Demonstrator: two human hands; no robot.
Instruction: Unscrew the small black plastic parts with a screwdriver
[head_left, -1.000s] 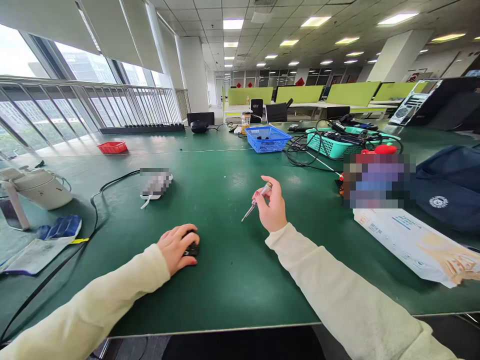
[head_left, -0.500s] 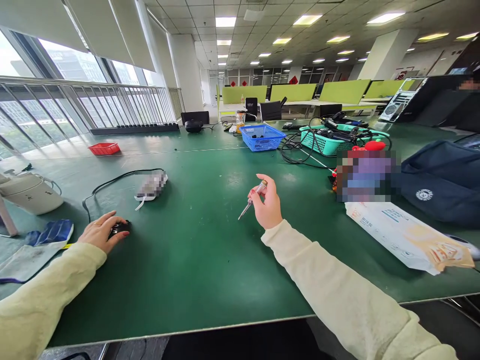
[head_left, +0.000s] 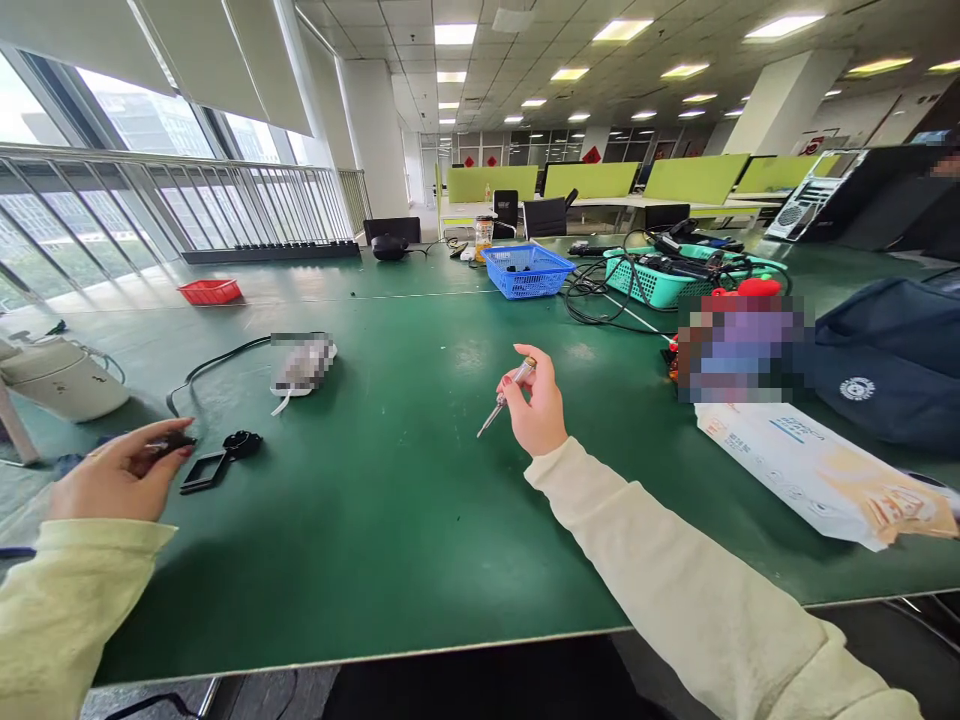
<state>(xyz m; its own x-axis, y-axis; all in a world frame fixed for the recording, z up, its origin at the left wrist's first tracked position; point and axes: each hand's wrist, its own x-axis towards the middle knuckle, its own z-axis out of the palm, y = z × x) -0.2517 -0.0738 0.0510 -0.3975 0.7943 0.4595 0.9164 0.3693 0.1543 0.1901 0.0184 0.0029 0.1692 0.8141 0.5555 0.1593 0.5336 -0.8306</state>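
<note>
1. Our right grip [head_left: 538, 410] is closed around a screwdriver [head_left: 499, 403], its tip pointing down over the green worktop [head_left: 390, 580].
2. Our left grip [head_left: 116, 478] pinches a small dark thing [head_left: 171, 441].
3. Just beside that grip lie a black square frame [head_left: 199, 488] and a round black piece [head_left: 241, 444].

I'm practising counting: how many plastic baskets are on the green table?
3: a red basket at the back left, a blue basket near the back middle, and a teal basket to its right, piled with black things. The pile could hide another.
</note>
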